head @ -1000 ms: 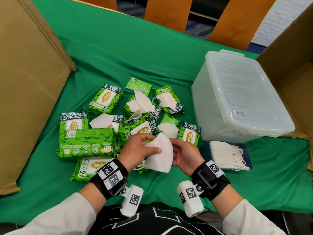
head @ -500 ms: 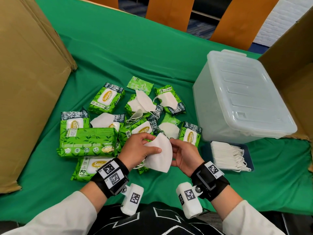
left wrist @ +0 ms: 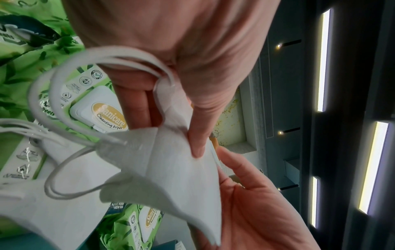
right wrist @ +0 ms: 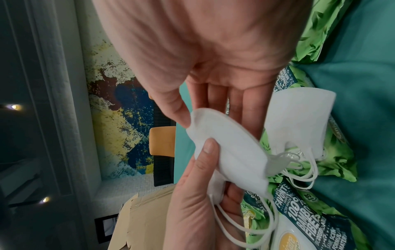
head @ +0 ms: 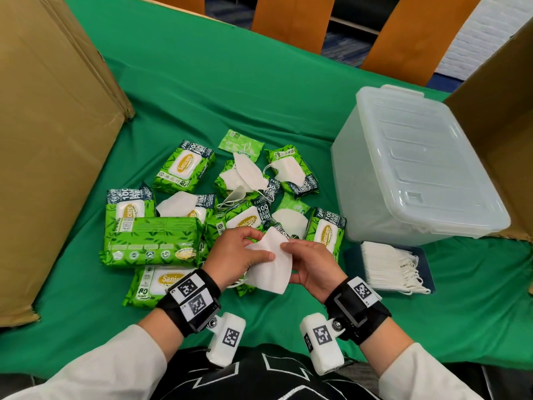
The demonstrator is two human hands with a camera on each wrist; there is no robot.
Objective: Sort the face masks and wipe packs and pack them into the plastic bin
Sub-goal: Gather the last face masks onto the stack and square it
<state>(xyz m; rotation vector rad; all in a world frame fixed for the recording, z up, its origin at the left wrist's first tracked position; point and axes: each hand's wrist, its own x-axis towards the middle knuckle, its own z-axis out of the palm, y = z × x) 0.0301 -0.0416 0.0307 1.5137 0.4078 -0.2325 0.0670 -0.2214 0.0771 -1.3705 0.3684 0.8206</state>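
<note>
Both hands hold one white face mask (head: 271, 262) just above the near part of the green table. My left hand (head: 235, 255) pinches its left side with the thumb on top (left wrist: 198, 145), and the ear loops (left wrist: 64, 84) hang beside the fingers. My right hand (head: 310, 265) pinches the mask's right edge (right wrist: 226, 143) between thumb and fingers. Behind the hands lie several green wipe packs (head: 151, 241) with more loose white masks (head: 245, 174) scattered on them. The clear plastic bin (head: 415, 180) stands at the right with its lid on.
A neat stack of white masks (head: 389, 267) lies on a dark blue tray in front of the bin. Cardboard flaps rise at the left (head: 52, 140) and at the right (head: 496, 111). Orange chair backs (head: 291, 21) stand beyond the table's far edge.
The hands and the mask stay almost in place. The right fingers have crept a little further onto the mask's top edge.
</note>
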